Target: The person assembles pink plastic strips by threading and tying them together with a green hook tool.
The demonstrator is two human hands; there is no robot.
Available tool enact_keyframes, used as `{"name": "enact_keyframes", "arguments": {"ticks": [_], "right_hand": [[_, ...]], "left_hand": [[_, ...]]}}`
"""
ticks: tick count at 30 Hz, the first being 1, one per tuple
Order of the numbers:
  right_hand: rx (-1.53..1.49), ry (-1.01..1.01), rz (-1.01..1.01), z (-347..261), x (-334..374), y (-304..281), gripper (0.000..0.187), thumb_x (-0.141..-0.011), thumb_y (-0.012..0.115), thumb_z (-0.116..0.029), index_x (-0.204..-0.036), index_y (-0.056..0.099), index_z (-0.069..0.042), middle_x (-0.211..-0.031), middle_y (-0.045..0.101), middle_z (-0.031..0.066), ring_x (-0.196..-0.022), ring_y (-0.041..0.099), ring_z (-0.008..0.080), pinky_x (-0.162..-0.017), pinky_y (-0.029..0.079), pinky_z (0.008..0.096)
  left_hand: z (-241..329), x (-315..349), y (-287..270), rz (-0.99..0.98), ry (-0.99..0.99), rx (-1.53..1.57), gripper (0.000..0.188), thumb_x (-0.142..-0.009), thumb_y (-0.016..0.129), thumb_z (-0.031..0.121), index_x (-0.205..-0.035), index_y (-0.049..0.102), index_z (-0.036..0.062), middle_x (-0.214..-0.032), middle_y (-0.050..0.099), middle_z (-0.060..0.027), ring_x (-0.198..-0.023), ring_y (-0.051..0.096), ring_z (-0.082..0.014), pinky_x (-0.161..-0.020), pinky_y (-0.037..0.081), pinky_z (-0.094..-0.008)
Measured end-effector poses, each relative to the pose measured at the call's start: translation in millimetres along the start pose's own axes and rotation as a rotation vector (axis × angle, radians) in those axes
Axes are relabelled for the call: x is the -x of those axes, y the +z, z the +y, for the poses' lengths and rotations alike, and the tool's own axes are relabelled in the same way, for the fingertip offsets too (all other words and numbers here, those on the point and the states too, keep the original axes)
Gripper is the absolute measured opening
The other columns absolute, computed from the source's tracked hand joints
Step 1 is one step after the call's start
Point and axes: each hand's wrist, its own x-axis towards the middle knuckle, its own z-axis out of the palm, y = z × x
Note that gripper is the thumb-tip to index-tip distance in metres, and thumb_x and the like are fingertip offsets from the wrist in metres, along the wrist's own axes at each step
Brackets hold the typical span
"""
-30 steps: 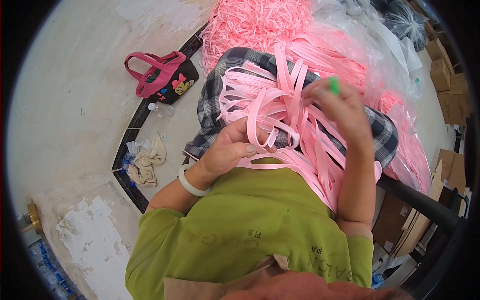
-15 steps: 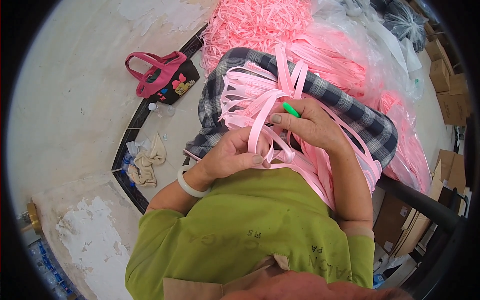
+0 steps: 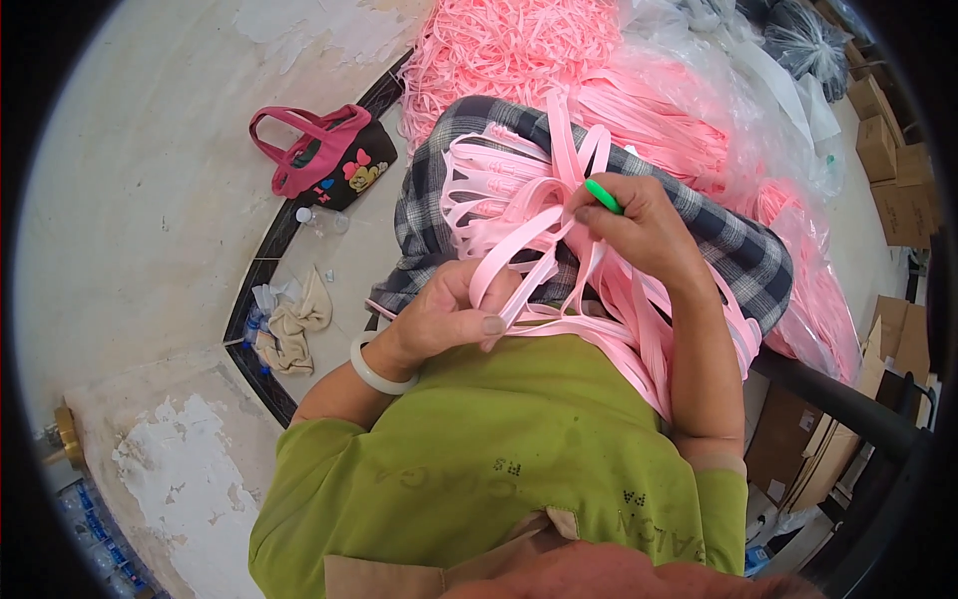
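My left hand pinches a flat pink strap between thumb and fingers; the strap loops up from it toward the right hand. Closed around a small tool with a bright green handle is my right hand; its working end is hidden, so I cannot tell its kind. The right fingertips are at the strap's far part. Under both hands, a bundle of pink straps lies across my lap on dark checked cloth. More straps hang down beside the right forearm.
A big heap of pink strips lies ahead, with clear plastic bags along its right. At left, a pink and black handbag, a clear bottle and a beige cloth lie by the wall. Cardboard boxes stand at far right.
My right hand has moved up and to the right with the green-handled tool, apart from the left hand. The strap between them is drawn out longer; my left hand has shifted slightly left.
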Motion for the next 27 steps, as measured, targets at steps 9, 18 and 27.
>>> {"name": "enact_keyframes", "arguments": {"ticks": [9,18,27], "right_hand": [[0.416,-0.260,0.191,-6,0,3,0.010,-0.075,0.062,-0.008,-0.082,0.061,0.000,-0.073,0.057,0.0133,-0.064,0.057,0.0241,-0.059,0.043,0.0333],[0.128,-0.478,-0.005,-33,10,17,0.027,-0.067,0.070,-0.008,-0.092,0.062,-0.003,-0.085,0.059,0.0092,-0.076,0.059,0.0236,-0.067,0.046,0.0325],[0.098,-0.454,0.080,-30,14,24,0.027,-0.065,0.072,-0.007,-0.090,0.061,-0.003,-0.086,0.059,0.0085,-0.075,0.060,0.0231,-0.066,0.046,0.0310]], "left_hand": [[10,-4,9,0.258,-0.010,-0.168,0.012,-0.081,0.057,0.005,-0.084,0.046,0.0052,-0.069,0.047,0.0010,-0.058,0.044,-0.0061,-0.055,0.036,-0.0205],[2,-8,5,0.196,0.005,-0.154,0.012,-0.087,0.054,0.008,-0.093,0.044,0.0047,-0.073,0.049,0.0002,-0.061,0.045,-0.0057,-0.056,0.038,-0.0200],[-7,-11,2,0.256,0.047,-0.014,0.014,-0.092,0.047,0.011,-0.104,0.047,0.0028,-0.089,0.058,-0.0050,-0.081,0.056,-0.0099,-0.073,0.046,-0.0227]]}}
